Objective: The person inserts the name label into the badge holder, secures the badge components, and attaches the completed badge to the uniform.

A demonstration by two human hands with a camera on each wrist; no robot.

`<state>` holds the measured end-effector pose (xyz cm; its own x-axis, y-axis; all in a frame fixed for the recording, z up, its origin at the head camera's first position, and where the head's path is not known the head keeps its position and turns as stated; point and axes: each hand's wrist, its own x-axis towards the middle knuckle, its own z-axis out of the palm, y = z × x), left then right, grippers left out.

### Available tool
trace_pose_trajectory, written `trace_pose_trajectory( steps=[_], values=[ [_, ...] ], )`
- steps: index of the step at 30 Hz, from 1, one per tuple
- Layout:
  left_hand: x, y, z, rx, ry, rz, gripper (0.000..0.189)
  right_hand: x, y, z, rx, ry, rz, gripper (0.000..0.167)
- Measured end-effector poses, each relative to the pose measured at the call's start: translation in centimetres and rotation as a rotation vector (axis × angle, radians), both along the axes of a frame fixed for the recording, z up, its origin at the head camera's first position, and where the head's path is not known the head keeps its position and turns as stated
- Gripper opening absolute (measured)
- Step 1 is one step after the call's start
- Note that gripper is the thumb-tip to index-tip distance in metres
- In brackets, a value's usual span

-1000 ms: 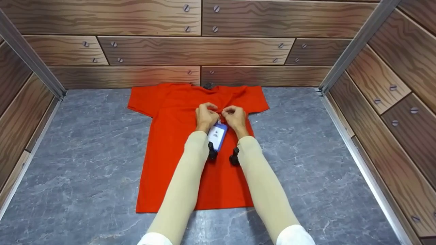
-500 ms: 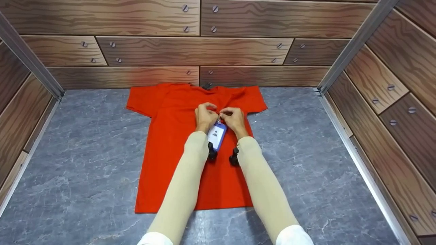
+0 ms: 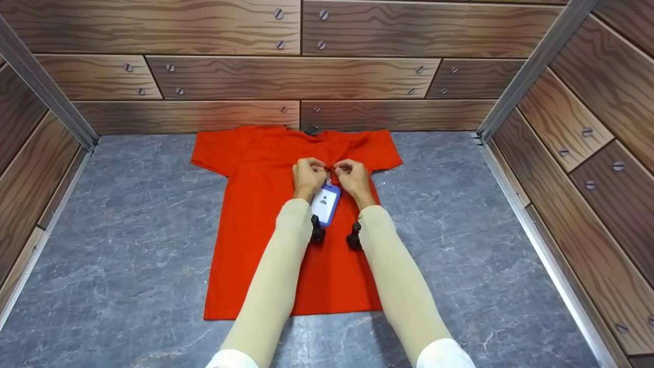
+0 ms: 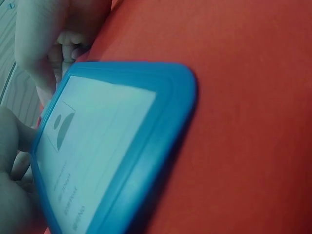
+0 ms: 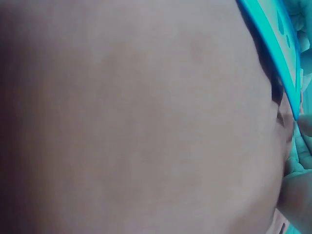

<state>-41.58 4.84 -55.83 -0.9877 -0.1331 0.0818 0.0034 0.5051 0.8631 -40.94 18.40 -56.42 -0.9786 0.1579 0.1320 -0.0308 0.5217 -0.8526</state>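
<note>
A red short-sleeved T-shirt (image 3: 255, 230) lies spread flat, collar toward the back wall. On its chest, right of the middle, rests an ID badge (image 3: 326, 204) in a blue holder with a small metal clip (image 3: 328, 180) at its top. My left hand (image 3: 308, 179) pinches at the clip with thumb and curled fingers. Just to the right, my right hand (image 3: 353, 179) pinches a fold of the shirt beside the clip. In the left wrist view the badge holder (image 4: 117, 112) fills the foreground, with both hands' fingers at its top edge. The fingertips partly hide the clip.
The shirt lies on a grey marble-patterned surface (image 3: 127, 230). Wood-patterned panels (image 3: 230, 76) stand at the back and both sides, with metal strips along the corners. A small black object (image 3: 311, 130) lies by the collar. Small black devices (image 3: 354, 237) sit at both wrists.
Half a second ago the right fingertips met the left ones above the clip. Now they stand slightly apart, to the right. The badge and shirt have hardly moved.
</note>
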Motion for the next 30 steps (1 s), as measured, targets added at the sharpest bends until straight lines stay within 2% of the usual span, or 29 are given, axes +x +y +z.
trace_pose_trajectory(
  steps=[8, 16, 18, 22, 26, 30],
  values=[
    [-0.3, -0.1, -0.1, 0.02, -0.083, 0.005, 0.012, -0.2, 0.4, 0.2, 0.073, -0.063, 0.018, 0.025],
    [-0.3, -0.2, 0.0, 0.068, -0.08, -0.01, 0.011, -0.5, 1.0, 0.8, 0.137, -0.097, 0.121, 0.037],
    [-0.3, -0.3, -0.1, 0.079, -0.079, -0.013, 0.012, -0.4, 1.1, 0.9, 0.124, -0.111, 0.135, 0.04],
    [-0.3, -0.4, -0.3, 0.108, -0.08, -0.012, 0.01, -0.2, 1.0, 0.8, 0.069, -0.114, 0.128, 0.029],
    [-0.2, -0.5, -0.4, 0.123, -0.076, -0.009, 0.008, -0.1, 0.8, 0.6, 0.045, -0.051, 0.132, 0.013],
    [0.0, -0.5, -0.3, 0.148, -0.081, -0.009, 0.008, -0.2, 0.8, 0.4, 0.041, -0.018, 0.107, 0.012]
  ],
)
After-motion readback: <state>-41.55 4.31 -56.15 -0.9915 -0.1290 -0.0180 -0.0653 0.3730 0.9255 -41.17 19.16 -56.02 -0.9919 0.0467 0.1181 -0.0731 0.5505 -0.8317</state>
